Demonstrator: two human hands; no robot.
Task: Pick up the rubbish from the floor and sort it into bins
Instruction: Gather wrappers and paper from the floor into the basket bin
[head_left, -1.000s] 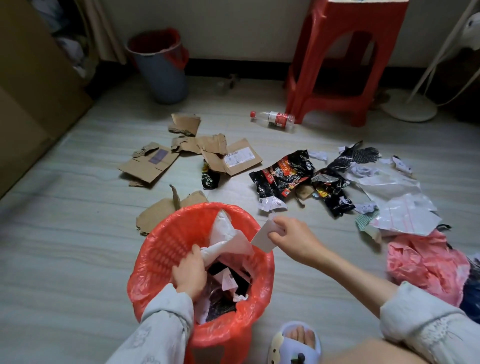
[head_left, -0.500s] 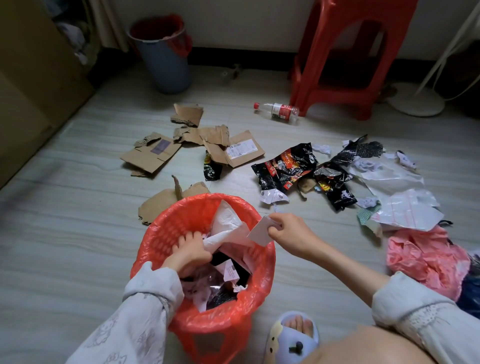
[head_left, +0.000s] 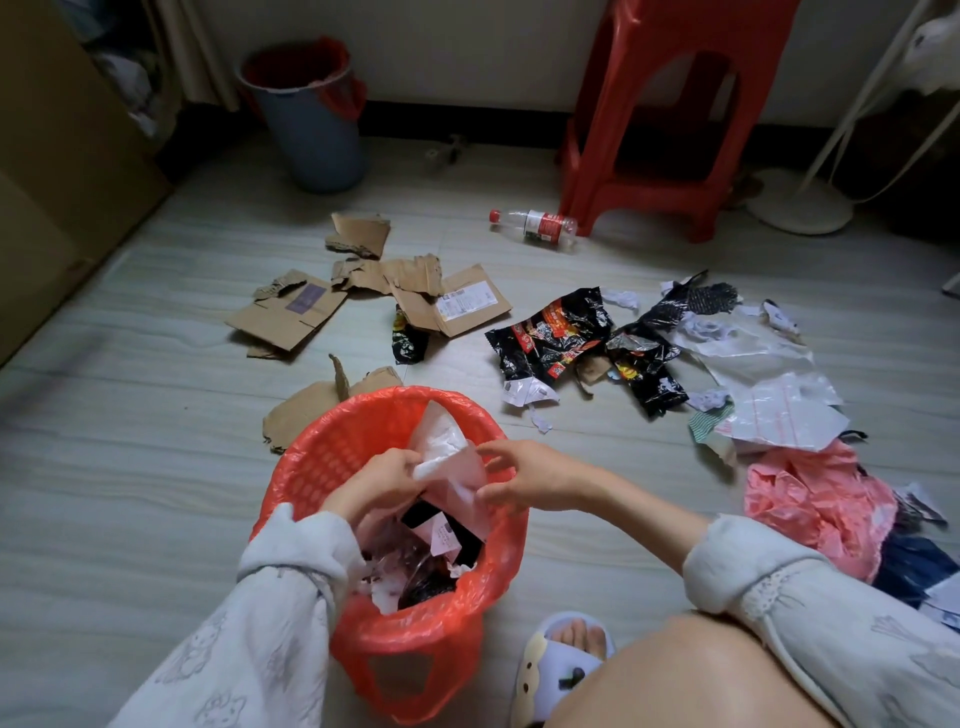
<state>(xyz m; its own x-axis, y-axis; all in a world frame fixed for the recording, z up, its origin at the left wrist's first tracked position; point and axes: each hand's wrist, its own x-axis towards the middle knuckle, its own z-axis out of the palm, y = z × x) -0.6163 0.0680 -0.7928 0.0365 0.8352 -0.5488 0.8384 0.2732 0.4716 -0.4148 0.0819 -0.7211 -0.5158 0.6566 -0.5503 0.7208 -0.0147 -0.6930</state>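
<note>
A red mesh bin (head_left: 311, 467) lined with a red bag stands on the floor in front of me, holding wrappers and paper. My left hand (head_left: 374, 483) reaches into it and grips a crumpled white plastic bag (head_left: 441, 447) that sticks up above the rim. My right hand (head_left: 540, 475) hovers over the bin's right rim with fingers spread, touching a pale sheet (head_left: 467, 483) and holding nothing. Rubbish on the floor beyond includes torn cardboard pieces (head_left: 291, 317), black snack wrappers (head_left: 556, 332), white plastic sheets (head_left: 769, 395), a pink plastic bag (head_left: 815, 499) and a plastic bottle (head_left: 540, 228).
A blue bin (head_left: 306, 130) with a red liner stands by the far wall. To its right is a red plastic stool (head_left: 675, 104), then a white fan base (head_left: 800, 202). A big cardboard box (head_left: 52, 156) lines the left. My slippered foot (head_left: 566, 660) is beside the red bin.
My right hand moved over the bin rim and no longer pinches the small white paper piece. My left hand shifted right inside the bin and took hold of the white plastic bag.
</note>
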